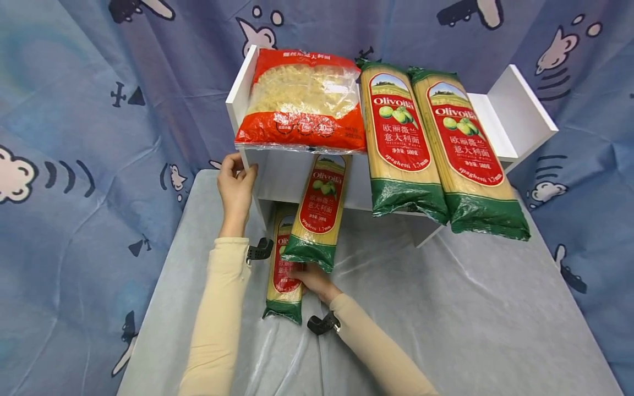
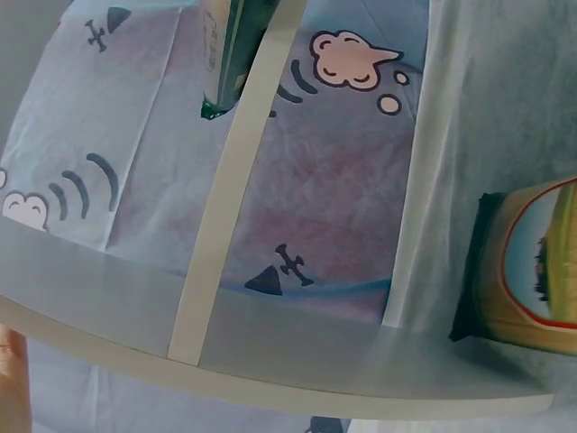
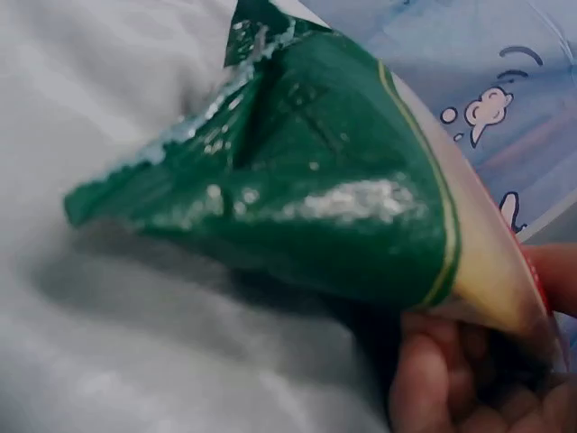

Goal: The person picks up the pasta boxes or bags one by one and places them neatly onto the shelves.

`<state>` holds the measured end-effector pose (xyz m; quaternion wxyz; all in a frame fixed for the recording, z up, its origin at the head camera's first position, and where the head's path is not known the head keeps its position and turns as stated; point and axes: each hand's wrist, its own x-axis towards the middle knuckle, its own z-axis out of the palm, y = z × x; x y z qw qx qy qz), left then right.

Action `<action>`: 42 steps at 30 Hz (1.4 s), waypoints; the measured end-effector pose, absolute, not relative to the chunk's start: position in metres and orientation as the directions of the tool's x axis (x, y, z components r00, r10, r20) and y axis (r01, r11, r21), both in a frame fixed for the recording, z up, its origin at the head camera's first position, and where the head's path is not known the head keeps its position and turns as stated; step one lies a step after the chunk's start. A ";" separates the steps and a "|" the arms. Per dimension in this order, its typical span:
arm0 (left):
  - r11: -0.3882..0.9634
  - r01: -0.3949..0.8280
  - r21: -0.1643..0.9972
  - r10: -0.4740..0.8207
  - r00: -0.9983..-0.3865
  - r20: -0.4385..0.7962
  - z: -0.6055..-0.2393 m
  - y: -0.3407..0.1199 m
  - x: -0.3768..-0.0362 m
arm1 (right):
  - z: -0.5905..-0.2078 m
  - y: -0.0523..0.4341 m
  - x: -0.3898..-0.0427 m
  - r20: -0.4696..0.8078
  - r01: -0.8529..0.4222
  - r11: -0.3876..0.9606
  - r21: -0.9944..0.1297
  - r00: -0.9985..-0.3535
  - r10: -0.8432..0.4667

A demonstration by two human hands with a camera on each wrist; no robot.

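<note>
A white two-level shelf (image 1: pixel 515 113) stands at the back of the table. My left hand (image 1: pixel 236 179) grips the front edge of its left side panel. My right hand (image 1: pixel 311 279) holds the green lower end of a spaghetti pack (image 1: pixel 321 212), which tilts with its top inside the lower compartment. The right wrist view shows that green end (image 3: pixel 297 198) close up, with my fingers (image 3: pixel 451 379) curled under it. A second spaghetti pack (image 1: pixel 284 275) lies flat on the table just left of my right hand, its far end under the shelf.
On the top shelf lie a red bag of spiral pasta (image 1: pixel 302 102) and two spaghetti packs (image 1: pixel 403 143) (image 1: pixel 468 157) overhanging the front edge. A grey-white cloth (image 1: pixel 446 308) covers the table, and a blue cartoon-print backdrop (image 1: pixel 74 137) surrounds it.
</note>
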<state>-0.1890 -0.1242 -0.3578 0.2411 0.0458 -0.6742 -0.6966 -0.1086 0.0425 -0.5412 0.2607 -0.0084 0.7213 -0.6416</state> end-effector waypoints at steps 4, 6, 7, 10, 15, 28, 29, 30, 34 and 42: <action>0.017 0.281 0.959 -0.400 -0.877 0.264 -0.361 -0.125 -0.190 | -0.545 0.051 -0.100 -0.338 0.287 0.187 -0.939 -0.868 -0.363; 0.007 0.282 0.959 -0.398 -0.880 0.261 -0.367 -0.126 -0.194 | -0.547 0.057 -0.095 -0.345 0.291 0.199 -0.936 -0.872 -0.346; 0.001 0.280 0.960 -0.400 -0.880 0.257 -0.370 -0.127 -0.196 | -0.547 0.061 -0.091 -0.349 0.301 0.187 -0.935 -0.873 -0.340; -0.006 0.271 0.962 -0.410 -0.879 0.245 -0.380 -0.130 -0.203 | -0.547 0.074 -0.083 -0.346 0.315 0.147 -0.938 -0.878 -0.329; 0.016 0.268 0.963 -0.425 -0.870 0.249 -0.386 -0.130 -0.206 | -0.545 0.099 -0.067 -0.360 0.358 0.075 -0.931 -0.859 -0.364; -0.010 0.297 0.955 -0.431 -0.863 0.264 -0.387 -0.129 -0.207 | -0.519 0.137 -0.034 -0.326 0.359 -0.045 -0.932 -0.887 -0.328; -0.010 0.297 0.955 -0.429 -0.864 0.265 -0.387 -0.129 -0.207 | -0.516 0.140 -0.032 -0.325 0.356 -0.045 -0.933 -0.892 -0.315; -0.008 0.297 0.955 -0.426 -0.865 0.265 -0.387 -0.128 -0.207 | -0.514 0.142 -0.029 -0.325 0.354 -0.045 -0.934 -0.896 -0.302; 0.001 0.302 0.953 -0.431 -0.860 0.273 -0.386 -0.128 -0.207 | -0.504 0.153 -0.020 -0.324 0.341 -0.027 -0.940 -0.912 -0.253; 0.001 0.290 0.957 -0.421 -0.868 0.263 -0.384 -0.130 -0.204 | -0.481 0.173 -0.004 -0.210 0.228 -0.054 -0.972 -0.950 -0.229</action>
